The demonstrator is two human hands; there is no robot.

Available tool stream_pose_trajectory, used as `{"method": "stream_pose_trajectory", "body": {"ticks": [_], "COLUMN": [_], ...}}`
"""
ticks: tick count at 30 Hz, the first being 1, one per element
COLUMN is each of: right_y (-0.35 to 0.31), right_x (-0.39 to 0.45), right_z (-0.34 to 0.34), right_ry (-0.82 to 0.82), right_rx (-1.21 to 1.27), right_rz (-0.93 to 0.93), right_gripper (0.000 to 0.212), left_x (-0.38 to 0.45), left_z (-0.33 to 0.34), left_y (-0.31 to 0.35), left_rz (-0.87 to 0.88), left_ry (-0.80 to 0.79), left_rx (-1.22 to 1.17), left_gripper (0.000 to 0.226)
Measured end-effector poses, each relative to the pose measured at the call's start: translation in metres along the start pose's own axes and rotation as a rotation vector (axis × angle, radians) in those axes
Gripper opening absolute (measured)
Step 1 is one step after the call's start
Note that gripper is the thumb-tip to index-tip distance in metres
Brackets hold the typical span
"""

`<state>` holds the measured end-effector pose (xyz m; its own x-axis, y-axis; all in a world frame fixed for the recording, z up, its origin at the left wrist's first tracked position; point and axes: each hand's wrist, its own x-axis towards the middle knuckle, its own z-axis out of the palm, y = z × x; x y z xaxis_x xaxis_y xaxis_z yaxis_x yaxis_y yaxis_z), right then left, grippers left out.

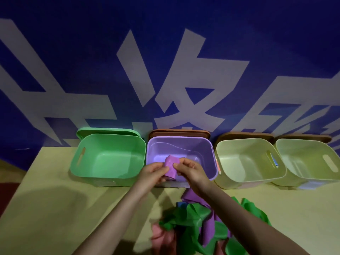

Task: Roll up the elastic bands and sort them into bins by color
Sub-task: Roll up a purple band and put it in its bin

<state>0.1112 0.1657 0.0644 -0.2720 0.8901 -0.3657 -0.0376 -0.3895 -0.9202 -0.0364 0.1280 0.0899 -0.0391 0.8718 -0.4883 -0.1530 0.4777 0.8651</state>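
- A staged sorting station is suggested rather than a home or kitchen, though the exact kind of place cannot be told.
- A blue banner (165,52) printed with large pale characters is hung as a backdrop at 12 o'clock.
- A plain yellowish table (46,208) is set directly against it.
- Four open plastic bins (108,178) are lined up in a row along the table's far edge.

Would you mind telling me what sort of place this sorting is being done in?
Probably a staged demo or recording spot, not a home: a table pushed against a blue banner wall with large white characters, a neat row of bins such as the purple bin, and a pile of bands.
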Motion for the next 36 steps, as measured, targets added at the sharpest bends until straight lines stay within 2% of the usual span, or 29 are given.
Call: {"method": "stream_pose_trajectory", "body": {"ticks": [2, 4, 6, 8, 10, 15, 19, 22, 24, 27, 32, 36], "right_y": [0.004, 0.006, 0.015, 0.029, 0.044, 0.056, 0.061, 0.061, 0.061, 0.057, 0.057, 0.055], "right_x": [0.028, 0.058, 0.087, 0.108, 0.123, 0.144, 0.158, 0.159, 0.161, 0.159, 0.158, 0.154], "right_z": [0.003, 0.007, 0.009, 0.010, 0.012, 0.020, 0.030, 0.036, 0.038, 0.041, 0.041, 0.033], "right_ry": [0.068, 0.138, 0.161, 0.175, 0.186, 0.183, 0.112, 0.073, 0.084, 0.072, 0.094, 0.103], "right_rx": [-0.140, -0.324, -0.453, -0.533, -0.566, -0.561, -0.704, -0.774, -0.945, -1.138, -1.313, -1.385], "right_rz": [0.053, 0.076, 0.121, 0.184, 0.254, 0.344, 0.374, 0.385, 0.297, 0.252, 0.249, 0.293], "right_gripper": [0.023, 0.033, 0.038, 0.038, 0.035, 0.033, 0.034, 0.019, 0.032, 0.031, 0.032, 0.045], "left_x": [0.028, 0.050, 0.068, 0.084, 0.096, 0.106, 0.108, 0.108, 0.109, 0.110, 0.109, 0.107], "left_z": [-0.017, -0.032, -0.046, -0.057, -0.062, -0.064, -0.061, -0.062, -0.063, -0.063, -0.061, -0.060], "left_y": [0.001, 0.004, 0.003, -0.002, -0.010, -0.025, -0.026, -0.027, -0.027, -0.028, -0.026, -0.026], "left_rz": [0.118, 0.309, 0.474, 0.457, 0.381, 0.371, 0.373, 0.353, 0.334, 0.319, 0.305, 0.289], "left_ry": [0.060, 0.210, 0.372, 0.449, 0.442, 0.376, 0.344, 0.318, 0.314, 0.318, 0.316, 0.316], "left_rx": [0.458, 0.778, 0.976, 1.056, 1.094, 0.978, 0.900, 0.874, 0.870, 0.875, 0.883, 0.894], "left_gripper": [0.024, 0.035, 0.037, 0.047, 0.056, 0.049, 0.045, 0.042, 0.041, 0.041, 0.041, 0.041]}}
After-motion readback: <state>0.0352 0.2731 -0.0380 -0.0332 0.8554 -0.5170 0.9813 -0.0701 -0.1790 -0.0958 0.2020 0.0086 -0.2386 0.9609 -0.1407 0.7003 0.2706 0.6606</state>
